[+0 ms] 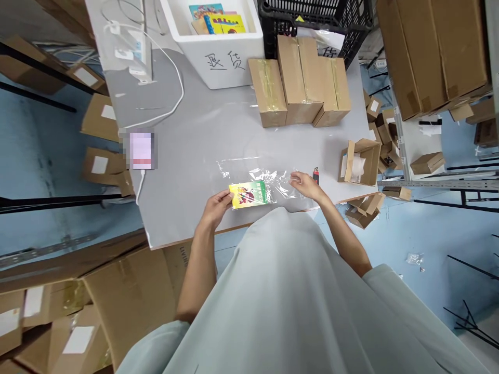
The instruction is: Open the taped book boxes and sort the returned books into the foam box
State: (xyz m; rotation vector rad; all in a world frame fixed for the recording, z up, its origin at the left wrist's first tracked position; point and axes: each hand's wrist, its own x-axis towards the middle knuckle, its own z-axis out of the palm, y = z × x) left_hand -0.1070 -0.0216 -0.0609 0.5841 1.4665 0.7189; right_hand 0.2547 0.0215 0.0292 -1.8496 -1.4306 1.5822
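Near the table's front edge lies a small yellow and green picture book [248,195] with cartoon figures on its cover. My left hand [217,208] pinches its left edge between thumb and fingers. Crinkled clear plastic wrap [278,182] extends from the book to the right and behind it. My right hand [306,185] has its fingers closed on the right end of this plastic. Just beyond that hand is a red and black box cutter [316,175], lying on the table. Whether the book is inside the plastic or on top of it, I cannot tell.
At the back stand a white bin [230,62] holding books, a black crate [268,26] and several closed cartons [300,78]. An opened small box [360,161] sits at the right edge. Leftward are a phone [141,149] on a cable and a power strip [142,57].
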